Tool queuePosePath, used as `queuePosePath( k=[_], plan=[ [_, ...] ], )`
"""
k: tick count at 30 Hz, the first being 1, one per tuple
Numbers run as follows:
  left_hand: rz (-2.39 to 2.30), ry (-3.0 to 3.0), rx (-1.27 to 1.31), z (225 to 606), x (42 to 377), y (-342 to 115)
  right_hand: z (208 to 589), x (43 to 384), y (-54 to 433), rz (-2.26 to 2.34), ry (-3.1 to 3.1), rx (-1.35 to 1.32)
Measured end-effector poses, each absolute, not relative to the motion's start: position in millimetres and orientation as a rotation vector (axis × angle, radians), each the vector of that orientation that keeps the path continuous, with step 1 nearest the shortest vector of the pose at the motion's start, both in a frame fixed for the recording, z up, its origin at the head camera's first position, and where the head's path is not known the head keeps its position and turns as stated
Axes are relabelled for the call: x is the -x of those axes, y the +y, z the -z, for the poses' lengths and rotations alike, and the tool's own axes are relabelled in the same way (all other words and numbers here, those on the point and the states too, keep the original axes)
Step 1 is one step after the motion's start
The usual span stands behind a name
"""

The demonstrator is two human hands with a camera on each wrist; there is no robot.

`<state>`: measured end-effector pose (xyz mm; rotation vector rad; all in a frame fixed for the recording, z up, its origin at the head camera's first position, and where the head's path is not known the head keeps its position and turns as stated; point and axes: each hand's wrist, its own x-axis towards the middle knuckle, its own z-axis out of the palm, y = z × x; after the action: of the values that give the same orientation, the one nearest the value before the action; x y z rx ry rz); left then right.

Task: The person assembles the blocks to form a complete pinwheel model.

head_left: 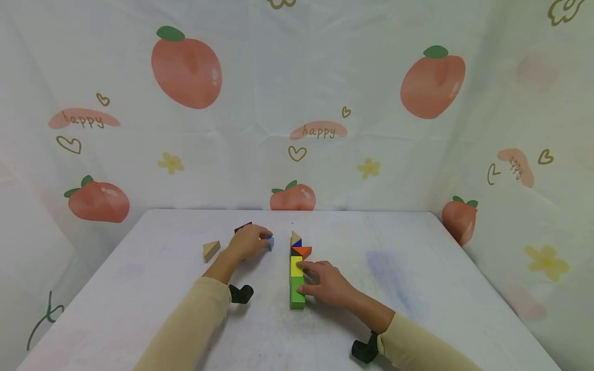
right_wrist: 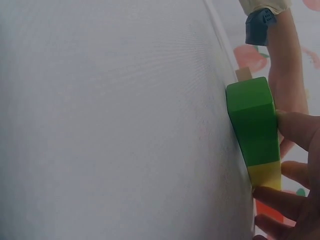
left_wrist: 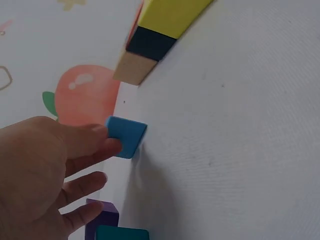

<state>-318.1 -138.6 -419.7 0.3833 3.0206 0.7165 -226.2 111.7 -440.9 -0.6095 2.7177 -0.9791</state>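
My left hand (head_left: pixel 247 243) pinches a small blue block (left_wrist: pixel 127 136) between thumb and forefinger, its other fingers spread. To its right, a line of blocks runs away from me: a green block (head_left: pixel 297 300) nearest, then a yellow block (head_left: pixel 296 266). Beyond these are an orange-red triangular block (head_left: pixel 304 251), a blue triangular piece (head_left: pixel 298 242) and a plain wood triangular piece (head_left: pixel 294 238) at the far end. My right hand (head_left: pixel 330 285) touches the line's right side, thumb at the green block and forefinger at the yellow one, with fingers extended.
A plain wooden triangular block (head_left: pixel 211 250) lies left of my left hand. Behind that hand a dark red block (head_left: pixel 243 226) shows partly. A purple block (left_wrist: pixel 104 220) and a teal block (left_wrist: pixel 122 233) sit below its fingers in the left wrist view. A printed curtain (head_left: pixel 250 103) hangs behind the table.
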Motion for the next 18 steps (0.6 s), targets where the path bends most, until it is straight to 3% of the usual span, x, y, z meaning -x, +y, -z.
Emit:
queuePosePath(
  k=[18],
  plan=[
    [-0.568, 3.212, -0.419, 436, 323, -122, 441, 227, 111, 0.973, 2.712, 0.577]
  ],
)
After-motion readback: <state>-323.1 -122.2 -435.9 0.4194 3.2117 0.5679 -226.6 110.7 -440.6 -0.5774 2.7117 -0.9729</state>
